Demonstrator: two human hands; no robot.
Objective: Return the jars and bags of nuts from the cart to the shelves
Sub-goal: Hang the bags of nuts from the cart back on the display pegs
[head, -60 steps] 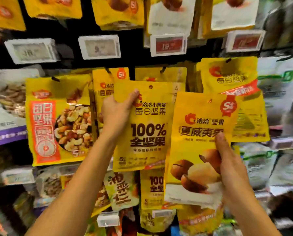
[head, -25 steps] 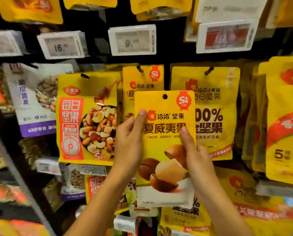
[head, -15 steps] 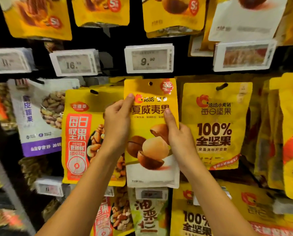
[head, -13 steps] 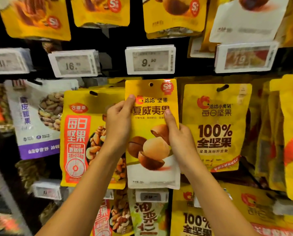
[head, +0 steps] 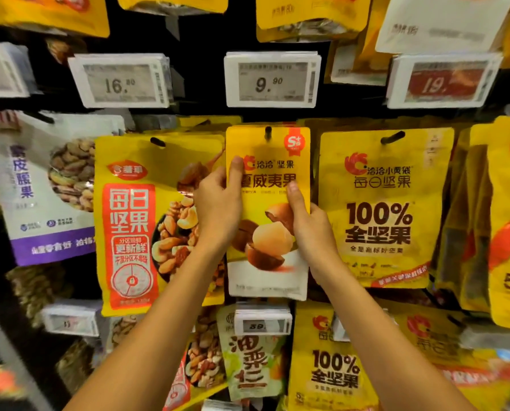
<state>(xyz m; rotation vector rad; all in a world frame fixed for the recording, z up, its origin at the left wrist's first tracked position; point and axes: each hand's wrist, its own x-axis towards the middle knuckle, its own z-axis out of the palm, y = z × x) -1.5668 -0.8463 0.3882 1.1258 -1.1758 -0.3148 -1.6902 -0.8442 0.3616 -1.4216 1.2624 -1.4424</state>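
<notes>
Macadamia nut bag (head: 266, 203): hung on peg hook (head: 268, 133) under 9.90 price tag (head: 272, 79); side edges gripped by fingers of left hand (head: 218, 209) and right hand (head: 313, 235).

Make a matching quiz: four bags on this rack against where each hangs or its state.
Things
1. macadamia bag
2. mixed-nut bag
3. upper 100% bag
4. purple-banded bag

Place or state
A. far left, mostly white
B. below the 16 tag
C. pinched by left hand and right hand
D. just right of the held bag

Pairs: 1-C, 2-B, 3-D, 4-A
</notes>
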